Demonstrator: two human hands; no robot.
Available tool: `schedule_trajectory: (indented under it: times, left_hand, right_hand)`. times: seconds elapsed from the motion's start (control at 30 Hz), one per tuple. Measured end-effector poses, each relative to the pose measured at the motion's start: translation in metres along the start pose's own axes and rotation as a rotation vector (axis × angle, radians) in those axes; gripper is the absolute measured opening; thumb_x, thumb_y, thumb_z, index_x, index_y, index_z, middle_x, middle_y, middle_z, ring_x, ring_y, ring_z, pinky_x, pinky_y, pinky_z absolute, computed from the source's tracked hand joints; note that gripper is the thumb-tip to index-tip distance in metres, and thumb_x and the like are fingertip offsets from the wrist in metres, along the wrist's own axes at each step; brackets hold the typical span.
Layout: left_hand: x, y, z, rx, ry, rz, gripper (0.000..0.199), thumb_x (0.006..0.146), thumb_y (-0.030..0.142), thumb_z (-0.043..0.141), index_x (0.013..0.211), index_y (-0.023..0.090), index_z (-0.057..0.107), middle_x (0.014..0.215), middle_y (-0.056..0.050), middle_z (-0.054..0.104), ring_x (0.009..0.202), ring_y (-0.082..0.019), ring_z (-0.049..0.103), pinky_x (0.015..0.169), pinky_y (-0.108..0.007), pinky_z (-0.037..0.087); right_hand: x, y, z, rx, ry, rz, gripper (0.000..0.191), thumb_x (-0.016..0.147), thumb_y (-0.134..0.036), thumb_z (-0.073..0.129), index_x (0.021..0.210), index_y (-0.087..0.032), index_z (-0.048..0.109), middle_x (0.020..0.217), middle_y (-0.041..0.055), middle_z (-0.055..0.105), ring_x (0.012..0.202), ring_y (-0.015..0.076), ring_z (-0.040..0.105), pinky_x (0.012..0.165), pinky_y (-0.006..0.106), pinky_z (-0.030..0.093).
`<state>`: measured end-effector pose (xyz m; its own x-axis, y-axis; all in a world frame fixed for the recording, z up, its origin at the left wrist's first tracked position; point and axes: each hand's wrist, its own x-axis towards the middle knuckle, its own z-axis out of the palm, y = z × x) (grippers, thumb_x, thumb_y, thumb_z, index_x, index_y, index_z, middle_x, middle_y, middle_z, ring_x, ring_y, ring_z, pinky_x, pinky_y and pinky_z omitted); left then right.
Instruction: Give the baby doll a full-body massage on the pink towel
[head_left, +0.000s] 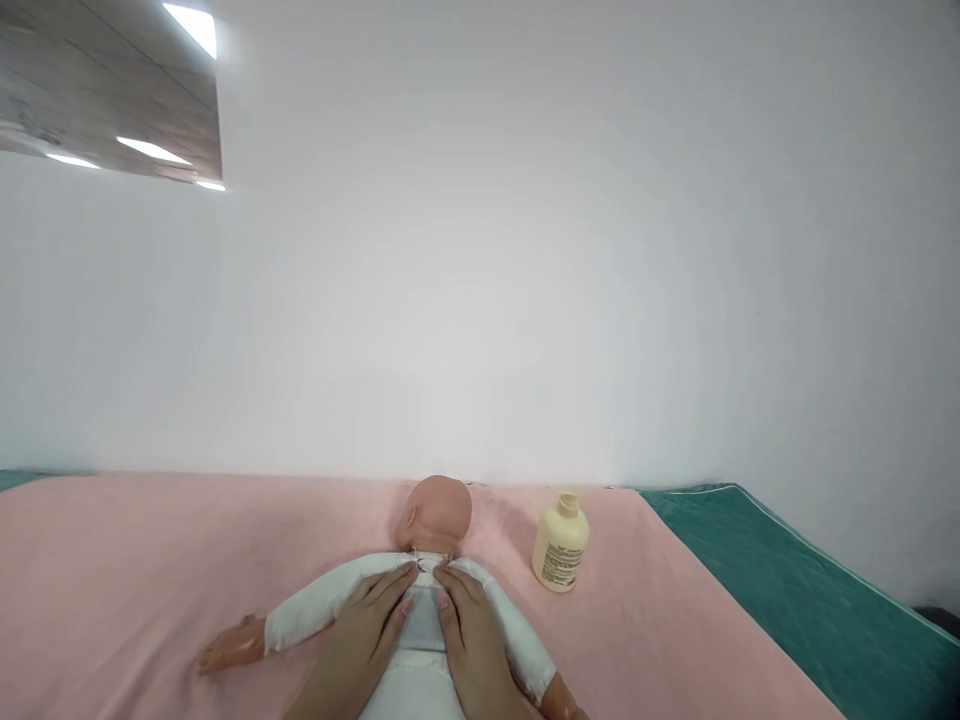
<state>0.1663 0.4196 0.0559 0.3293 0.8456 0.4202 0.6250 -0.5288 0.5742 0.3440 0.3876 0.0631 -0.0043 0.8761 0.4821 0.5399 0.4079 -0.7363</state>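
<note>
A baby doll (424, 635) with a white cloth body lies on a pink sheet, the smooth back of its head (444, 513) toward the wall and its arms spread to both sides. My left hand (367, 620) rests flat on the left of its upper back, fingers stretched toward the neck. On the other side my right hand (471, 625) lies flat in the same way. The fingertips of both hands come near each other just below the neck. Neither hand grips anything. The doll's lower body is out of view.
A pale yellow bottle (561, 545) with a printed label stands on the pink sheet (135, 570), right of the doll's head. Green covering (817, 590) shows at the right edge of the bed. A white wall (480, 250) rises behind, with a mirror-like panel (112, 90) at upper left.
</note>
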Motion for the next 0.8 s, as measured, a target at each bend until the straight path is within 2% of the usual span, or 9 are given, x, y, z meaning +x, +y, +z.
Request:
schedule_trajectory:
  times: [0.37, 0.5, 0.6, 0.67, 0.73, 0.8]
  left_hand:
    - [-0.001, 0.008, -0.003, -0.001, -0.027, -0.025, 0.044, 0.096, 0.039, 0.035, 0.132, 0.024, 0.055, 0.135, -0.002, 0.059, 0.126, -0.02, 0.052, 0.111, -0.044, 0.041]
    - [-0.003, 0.011, -0.008, 0.017, 0.017, -0.021, 0.043, 0.096, 0.039, 0.036, 0.132, 0.024, 0.055, 0.137, -0.002, 0.058, 0.127, -0.019, 0.051, 0.11, -0.042, 0.043]
    - [-0.004, 0.018, -0.026, 0.039, 0.058, 0.077, 0.04, 0.094, 0.04, 0.043, 0.129, 0.029, 0.058, 0.135, 0.0, 0.059, 0.127, -0.021, 0.053, 0.107, -0.041, 0.046]
    - [-0.006, 0.028, -0.046, 0.026, 0.046, 0.146, 0.036, 0.091, 0.042, 0.048, 0.123, 0.034, 0.062, 0.129, 0.002, 0.063, 0.122, -0.021, 0.057, 0.103, -0.038, 0.049]
    - [-0.013, 0.037, -0.065, -0.031, -0.05, 0.2, 0.029, 0.089, 0.044, 0.052, 0.113, 0.039, 0.067, 0.118, 0.004, 0.07, 0.112, -0.019, 0.064, 0.097, -0.033, 0.053]
    - [-0.026, 0.041, -0.075, -0.095, -0.163, 0.213, 0.023, 0.085, 0.05, 0.056, 0.1, 0.044, 0.071, 0.102, 0.005, 0.074, 0.098, -0.018, 0.069, 0.095, -0.033, 0.054]
  right_hand:
    - [-0.001, 0.002, 0.0, -0.03, -0.052, 0.039, 0.048, 0.1, -0.049, 0.034, 0.126, -0.019, 0.061, 0.132, 0.0112, 0.058, 0.125, 0.0271, 0.05, 0.11, 0.047, 0.036]
    - [-0.002, -0.006, -0.011, 0.043, -0.047, 0.068, 0.049, 0.099, -0.052, 0.035, 0.128, -0.021, 0.06, 0.134, 0.0107, 0.055, 0.128, 0.0253, 0.046, 0.112, 0.045, 0.034]
    - [-0.002, -0.02, -0.029, 0.078, 0.002, 0.017, 0.046, 0.099, -0.051, 0.036, 0.114, -0.024, 0.069, 0.124, 0.0111, 0.06, 0.12, 0.0251, 0.052, 0.105, 0.042, 0.041]
    - [-0.003, -0.029, -0.04, 0.088, -0.006, -0.026, 0.044, 0.099, -0.05, 0.038, 0.102, -0.025, 0.074, 0.106, 0.0103, 0.065, 0.106, 0.0247, 0.058, 0.095, 0.039, 0.048]
    - [-0.008, -0.036, -0.045, 0.094, -0.104, -0.051, 0.042, 0.098, -0.049, 0.041, 0.091, -0.027, 0.076, 0.09, 0.0075, 0.066, 0.091, 0.0229, 0.062, 0.084, 0.036, 0.051]
    - [-0.018, -0.036, -0.041, 0.084, -0.19, -0.04, 0.041, 0.094, -0.053, 0.048, 0.078, -0.029, 0.077, 0.078, 0.0037, 0.066, 0.074, 0.0196, 0.063, 0.073, 0.031, 0.052]
